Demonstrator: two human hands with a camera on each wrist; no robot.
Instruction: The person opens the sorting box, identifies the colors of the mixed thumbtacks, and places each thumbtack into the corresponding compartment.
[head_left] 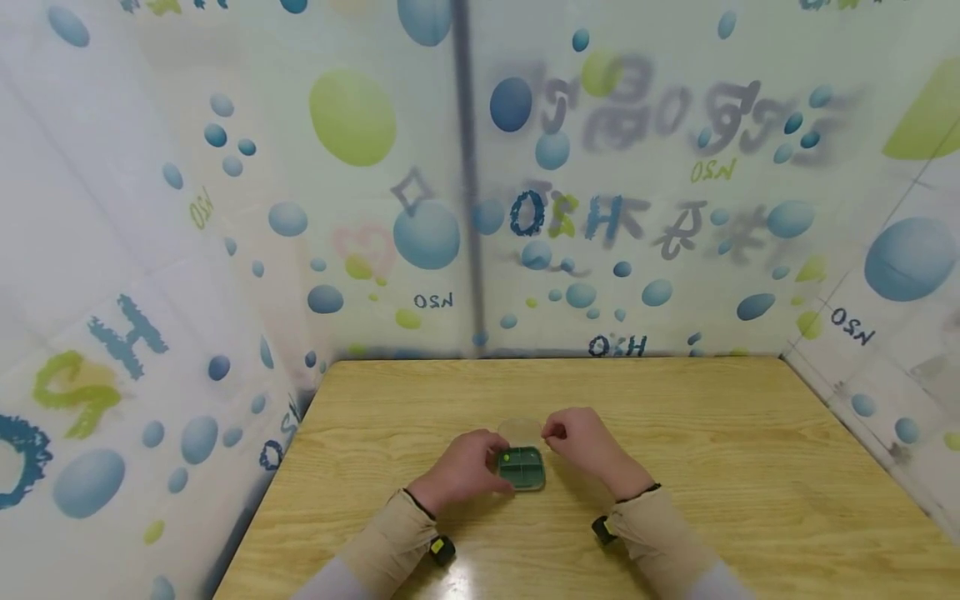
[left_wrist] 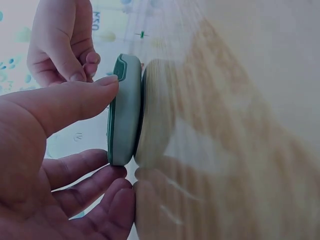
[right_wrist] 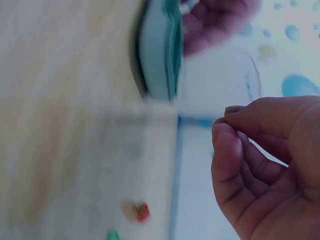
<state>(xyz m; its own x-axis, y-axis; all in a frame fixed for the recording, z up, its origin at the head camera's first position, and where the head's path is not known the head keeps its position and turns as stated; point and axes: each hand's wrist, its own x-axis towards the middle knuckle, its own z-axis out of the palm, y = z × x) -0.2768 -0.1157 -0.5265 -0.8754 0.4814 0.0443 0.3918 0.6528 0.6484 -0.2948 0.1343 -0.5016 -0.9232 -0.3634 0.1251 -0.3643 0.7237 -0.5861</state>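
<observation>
A small green pill box (head_left: 521, 475) with divided compartments lies on the table, its clear lid (head_left: 519, 431) raised at the far side. One small yellow-green piece (head_left: 506, 457) sits in the far-left compartment. My left hand (head_left: 468, 471) holds the box from the left, thumb on the rim and fingers at the opposite edge in the left wrist view. My right hand (head_left: 588, 446) is just right of the lid. Its thumb and index fingertips (right_wrist: 227, 125) press together with the other fingers curled, and I cannot tell whether something tiny is between them.
The wooden table (head_left: 675, 417) runs back to a patterned curtain (head_left: 600, 275). In the right wrist view, a blurred red piece (right_wrist: 142, 212) and a small green piece (right_wrist: 114, 235) show low in the picture. Dark wrist cameras (head_left: 442, 550) hang under both sleeves.
</observation>
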